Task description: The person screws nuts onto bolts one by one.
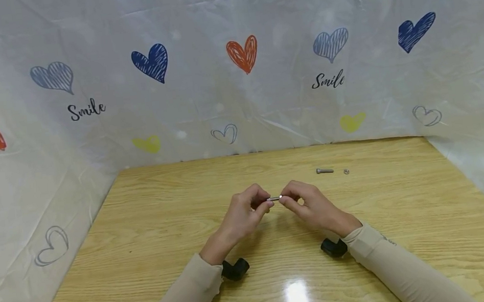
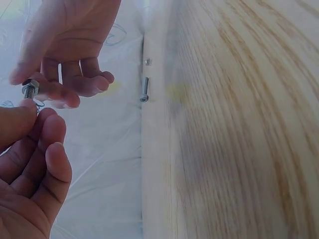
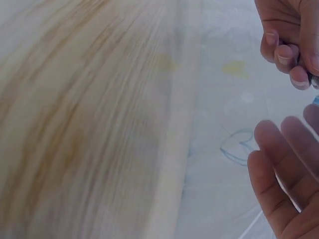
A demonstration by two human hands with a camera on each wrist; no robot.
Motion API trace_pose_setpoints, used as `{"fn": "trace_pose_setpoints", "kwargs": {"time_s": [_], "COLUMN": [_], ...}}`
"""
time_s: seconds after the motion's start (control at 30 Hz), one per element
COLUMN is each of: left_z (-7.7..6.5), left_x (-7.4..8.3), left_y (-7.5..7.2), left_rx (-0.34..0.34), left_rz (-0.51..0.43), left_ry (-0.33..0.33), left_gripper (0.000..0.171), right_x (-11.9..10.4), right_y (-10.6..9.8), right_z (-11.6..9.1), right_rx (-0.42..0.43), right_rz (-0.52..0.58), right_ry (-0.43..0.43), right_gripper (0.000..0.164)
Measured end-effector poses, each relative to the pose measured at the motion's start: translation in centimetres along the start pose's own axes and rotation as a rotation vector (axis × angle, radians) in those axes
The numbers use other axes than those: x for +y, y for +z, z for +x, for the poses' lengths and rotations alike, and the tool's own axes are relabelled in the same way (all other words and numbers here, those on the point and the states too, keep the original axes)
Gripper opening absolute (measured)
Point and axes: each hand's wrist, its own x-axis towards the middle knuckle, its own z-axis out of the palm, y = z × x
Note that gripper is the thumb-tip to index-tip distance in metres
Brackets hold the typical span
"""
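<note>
My left hand [image 1: 241,216] pinches a silver bolt [image 1: 275,198] by its head end, between thumb and index finger, above the middle of the table. A hex nut [image 2: 31,85] sits at the bolt's threaded end. On the other side my right hand [image 1: 315,208] holds that nut with thumb and index fingertips, its other fingers spread loosely in the right wrist view. The bolt's head is hidden by the left fingers. In the right wrist view only a sliver of metal shows at the frame's edge.
Farther back on the wooden table [image 1: 162,194] lie a second bolt [image 1: 325,171] and, to its right, a loose nut [image 1: 346,171]. Dark wrist-worn pieces stick out under both sleeves [image 1: 190,289]. A white sheet with printed hearts [image 1: 243,55] hangs behind and at the sides.
</note>
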Motion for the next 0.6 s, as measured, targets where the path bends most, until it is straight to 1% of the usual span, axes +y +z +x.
{"fn": "trace_pose_setpoints", "kwargs": {"time_s": [0.1, 0.13, 0.23, 0.3, 0.37, 0.43, 0.6], "left_z": [0.03, 0.03, 0.01, -0.01, -0.01, 0.01, 0.05], "left_x": [0.02, 0.04, 0.08, 0.11, 0.10, 0.06, -0.04], "left_y": [0.00, -0.02, -0.08, -0.11, -0.12, -0.11, -0.10], "left_rx": [0.007, 0.012, 0.021, 0.021, 0.022, 0.022, 0.015], "left_rz": [0.007, 0.014, 0.025, 0.027, 0.031, 0.035, 0.048], "left_ry": [-0.001, -0.003, -0.008, -0.009, -0.006, 0.002, 0.016], "left_gripper": [0.006, 0.006, 0.006, 0.006, 0.006, 0.006, 0.006], "right_x": [-0.10, -0.12, -0.14, -0.15, -0.12, -0.13, -0.08], "right_y": [-0.08, -0.10, -0.04, 0.03, 0.11, 0.15, 0.17], "right_z": [0.00, 0.00, -0.03, -0.05, -0.05, -0.04, 0.08], "right_rx": [0.006, 0.006, 0.005, 0.004, 0.003, 0.008, 0.012], "right_rz": [0.005, 0.009, 0.023, 0.029, 0.027, 0.023, -0.001], "right_ry": [0.028, 0.038, 0.052, 0.045, 0.028, 0.008, -0.032], "right_gripper": [0.003, 0.005, 0.018, 0.026, 0.029, 0.028, 0.019]}}
